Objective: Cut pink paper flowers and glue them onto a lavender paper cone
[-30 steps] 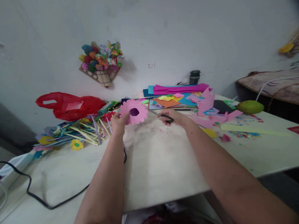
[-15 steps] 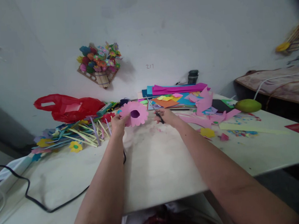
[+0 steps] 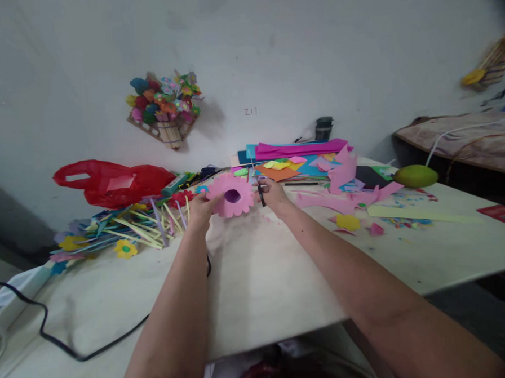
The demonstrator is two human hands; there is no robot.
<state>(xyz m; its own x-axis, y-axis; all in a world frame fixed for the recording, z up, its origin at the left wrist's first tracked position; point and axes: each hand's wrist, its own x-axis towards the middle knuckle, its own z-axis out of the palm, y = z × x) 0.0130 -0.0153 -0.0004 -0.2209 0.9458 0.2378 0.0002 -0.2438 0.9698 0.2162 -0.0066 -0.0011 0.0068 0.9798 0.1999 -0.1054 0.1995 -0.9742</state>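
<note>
One pink scalloped flower (image 3: 241, 206) with a dark purple centre is held over the far middle of the desk (image 3: 262, 290), its left edge pinched by the left hand (image 3: 200, 211). The right hand (image 3: 274, 196) grips black-handled scissors (image 3: 261, 196), blades pointing to the far side; whether its fingertips touch the flower's right edge, I cannot tell. The step in hand looks like handling the flower between cuts. Any further snip would call for swinging the blades left onto the rim while the left pinch steadies it.

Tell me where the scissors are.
In the head view, the scissors are near the centre, in the right hand, just right of the pink flower.
</note>
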